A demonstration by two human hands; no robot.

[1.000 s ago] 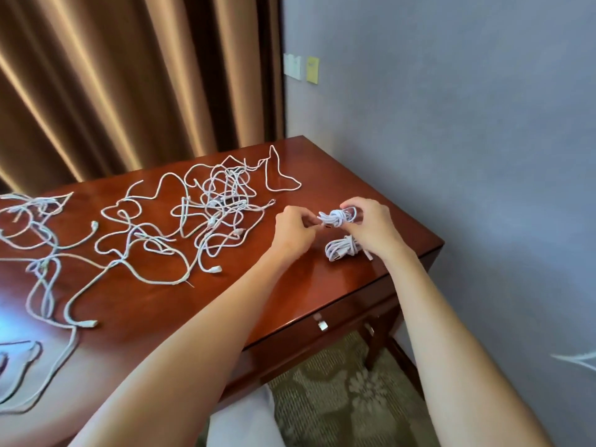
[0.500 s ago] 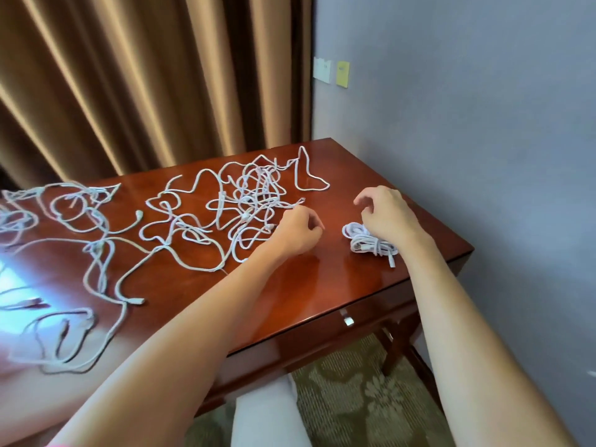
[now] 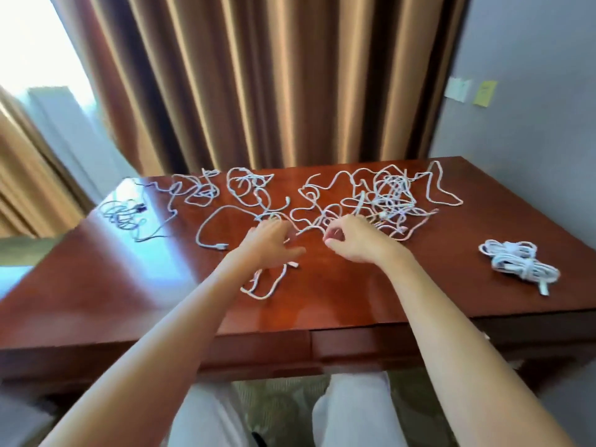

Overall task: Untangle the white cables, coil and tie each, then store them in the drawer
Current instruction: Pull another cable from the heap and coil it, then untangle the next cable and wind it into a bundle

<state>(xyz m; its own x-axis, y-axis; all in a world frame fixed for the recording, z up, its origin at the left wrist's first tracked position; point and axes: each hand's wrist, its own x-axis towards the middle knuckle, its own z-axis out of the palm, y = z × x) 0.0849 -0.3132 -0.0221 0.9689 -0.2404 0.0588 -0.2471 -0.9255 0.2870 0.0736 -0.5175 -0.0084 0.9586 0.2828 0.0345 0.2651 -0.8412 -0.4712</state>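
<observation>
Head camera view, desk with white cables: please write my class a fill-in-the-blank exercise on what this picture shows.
1. The tied cable bundles lie on the desk to the ____ of both hands.
2. The curtain behind the desk is ____ in colour.
3. The left hand has its fingers spread, and the right hand has its fingers ____.
4. The loose cables on the desk are ____ in colour.

Missing words: right; brown; curled; white

We see a polished red-brown wooden desk (image 3: 371, 304). Behind the desk hang long brown curtains (image 3: 274, 79). Left of the desk a bright window (image 3: 35, 53) gives daylight. Right of the desk stands a grey wall (image 3: 532, 43), and under the desk lies a patterned carpet (image 3: 283, 395).
</observation>
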